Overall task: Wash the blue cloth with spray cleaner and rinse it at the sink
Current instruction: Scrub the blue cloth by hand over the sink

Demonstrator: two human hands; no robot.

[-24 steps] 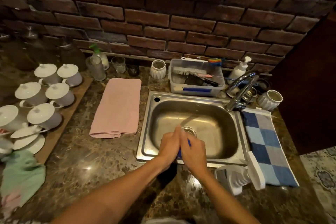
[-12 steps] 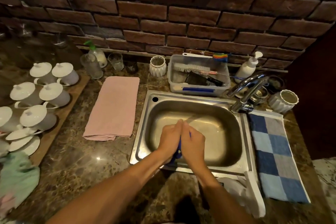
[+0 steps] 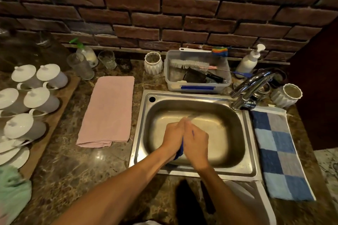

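Over the steel sink (image 3: 248, 155) my left hand (image 3: 172, 136) and my right hand (image 3: 196, 141) are pressed together, palm towards palm. Between them sits the blue cloth (image 3: 180, 152), squeezed so that only a small dark-blue fold shows under the heels of the hands. The rest of the cloth is hidden. The chrome faucet (image 3: 250, 86) stands at the sink's back right corner, its spout off to the right of my hands. The white spray bottle (image 3: 256, 195) lies on the counter by the sink's front right corner, partly behind my right forearm.
A pink towel (image 3: 108, 111) lies left of the sink, a blue checked towel (image 3: 278, 151) right of it. A clear tub of brushes (image 3: 197, 73) stands behind the sink. Several white lidded cups (image 3: 31, 104) fill a wooden board at left. A green cloth (image 3: 12, 193) is at bottom left.
My hands stay clasped on the blue cloth and have shifted slightly against each other. The view has tilted, so the spray bottle slid lower in the frame.
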